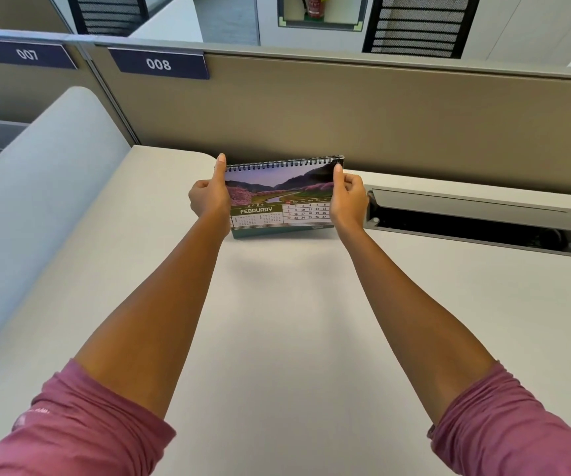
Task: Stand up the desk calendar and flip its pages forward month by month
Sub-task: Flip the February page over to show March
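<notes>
— Where is the calendar (279, 197) right now?

— Standing upright on the white desk (277, 338), towards the far edge, just in front of the beige partition (346, 108). Its spiral binding runs along the top, and the page facing the camera reads February, with a picture of hills and pink trees above the date grid.

— And the hands?

— One on each side. The left hand (208, 197) holds the left edge, thumb stretched up along the front as far as the binding, the other fingers curled behind where I can't see them. The right hand (349, 197) grips the right edge the same way, thumb pressed on the top corner of the page near the spiral.

— So both are closed on it?

— Yes, both pinch the calendar between thumb and fingers. It sits squarely between the two hands, its base touching the desk or just above it; I cannot tell which.

— Anything close by?

— An open cable tray (476, 221) is set into the desk just to the right of the right hand. Both arms wear pink sleeves (81, 427) pushed up past the forearms.
</notes>
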`<action>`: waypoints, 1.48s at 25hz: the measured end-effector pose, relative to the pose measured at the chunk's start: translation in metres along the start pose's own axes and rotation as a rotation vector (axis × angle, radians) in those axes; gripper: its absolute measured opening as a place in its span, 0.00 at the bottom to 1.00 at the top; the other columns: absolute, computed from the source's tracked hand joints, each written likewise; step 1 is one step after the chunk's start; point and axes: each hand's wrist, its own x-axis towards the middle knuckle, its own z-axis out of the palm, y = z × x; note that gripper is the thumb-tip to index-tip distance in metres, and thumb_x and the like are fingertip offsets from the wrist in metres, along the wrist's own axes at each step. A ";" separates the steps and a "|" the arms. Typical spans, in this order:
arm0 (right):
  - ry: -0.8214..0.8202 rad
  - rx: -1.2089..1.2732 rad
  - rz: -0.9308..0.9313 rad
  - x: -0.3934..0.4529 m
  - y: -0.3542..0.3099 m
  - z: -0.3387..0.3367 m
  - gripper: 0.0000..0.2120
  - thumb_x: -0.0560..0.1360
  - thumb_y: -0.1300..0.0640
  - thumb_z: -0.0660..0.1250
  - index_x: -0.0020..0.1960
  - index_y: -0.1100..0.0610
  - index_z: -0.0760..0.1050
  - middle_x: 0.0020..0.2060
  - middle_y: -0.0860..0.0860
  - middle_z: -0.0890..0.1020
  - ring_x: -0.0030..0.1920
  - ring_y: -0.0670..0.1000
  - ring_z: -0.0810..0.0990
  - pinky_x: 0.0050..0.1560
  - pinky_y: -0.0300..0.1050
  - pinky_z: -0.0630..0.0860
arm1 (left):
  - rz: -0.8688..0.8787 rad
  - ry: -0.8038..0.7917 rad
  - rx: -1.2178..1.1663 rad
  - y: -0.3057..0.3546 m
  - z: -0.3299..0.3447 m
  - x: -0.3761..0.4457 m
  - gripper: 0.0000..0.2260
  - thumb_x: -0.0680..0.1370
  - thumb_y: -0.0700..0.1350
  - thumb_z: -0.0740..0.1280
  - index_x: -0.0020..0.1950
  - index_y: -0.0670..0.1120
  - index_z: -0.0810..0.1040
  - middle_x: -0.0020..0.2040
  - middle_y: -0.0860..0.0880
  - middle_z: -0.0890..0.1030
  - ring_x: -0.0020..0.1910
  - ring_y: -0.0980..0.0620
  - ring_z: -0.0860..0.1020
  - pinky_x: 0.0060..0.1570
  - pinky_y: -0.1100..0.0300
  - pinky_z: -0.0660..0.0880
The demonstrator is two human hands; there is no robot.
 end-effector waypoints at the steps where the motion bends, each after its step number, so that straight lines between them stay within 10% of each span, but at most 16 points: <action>1: -0.017 -0.008 0.006 -0.001 0.004 -0.001 0.19 0.80 0.44 0.58 0.57 0.58 0.75 0.48 0.51 0.81 0.45 0.47 0.78 0.34 0.29 0.69 | -0.002 -0.005 0.003 0.001 0.000 0.000 0.20 0.74 0.67 0.68 0.40 0.51 0.70 0.39 0.53 0.78 0.37 0.55 0.79 0.32 0.67 0.73; 10: -0.053 -0.053 -0.019 -0.042 0.044 -0.007 0.16 0.80 0.57 0.64 0.66 0.60 0.71 0.62 0.57 0.79 0.59 0.51 0.78 0.49 0.28 0.73 | -0.083 -0.058 0.014 0.005 -0.009 0.004 0.26 0.71 0.66 0.72 0.54 0.47 0.72 0.40 0.54 0.78 0.36 0.53 0.78 0.30 0.63 0.68; 16: 0.027 -0.162 -0.016 -0.056 0.041 -0.006 0.22 0.78 0.56 0.67 0.70 0.61 0.71 0.69 0.57 0.74 0.69 0.57 0.73 0.68 0.53 0.72 | -0.093 -0.059 0.038 0.009 -0.011 0.001 0.27 0.71 0.66 0.72 0.55 0.47 0.71 0.47 0.51 0.79 0.45 0.51 0.78 0.43 0.57 0.72; 24: 0.170 -0.004 0.002 -0.054 0.033 -0.018 0.13 0.72 0.58 0.74 0.54 0.61 0.82 0.49 0.57 0.86 0.44 0.51 0.85 0.36 0.30 0.76 | -0.099 -0.064 0.039 0.013 -0.012 -0.002 0.27 0.71 0.66 0.73 0.56 0.46 0.71 0.50 0.49 0.79 0.49 0.49 0.77 0.47 0.53 0.71; 33: 0.092 -0.027 -0.021 -0.052 0.034 -0.028 0.08 0.74 0.60 0.72 0.52 0.61 0.79 0.48 0.58 0.86 0.44 0.53 0.85 0.40 0.38 0.81 | -0.095 -0.073 0.064 0.014 -0.011 -0.005 0.26 0.71 0.65 0.72 0.56 0.47 0.70 0.50 0.50 0.78 0.49 0.50 0.77 0.47 0.53 0.71; 37: -0.184 0.061 0.231 -0.043 0.022 -0.039 0.09 0.75 0.60 0.70 0.55 0.59 0.77 0.47 0.55 0.84 0.44 0.51 0.84 0.45 0.45 0.83 | -0.014 -0.093 0.125 0.015 -0.014 -0.005 0.26 0.73 0.65 0.70 0.59 0.46 0.74 0.51 0.49 0.79 0.43 0.52 0.76 0.38 0.64 0.71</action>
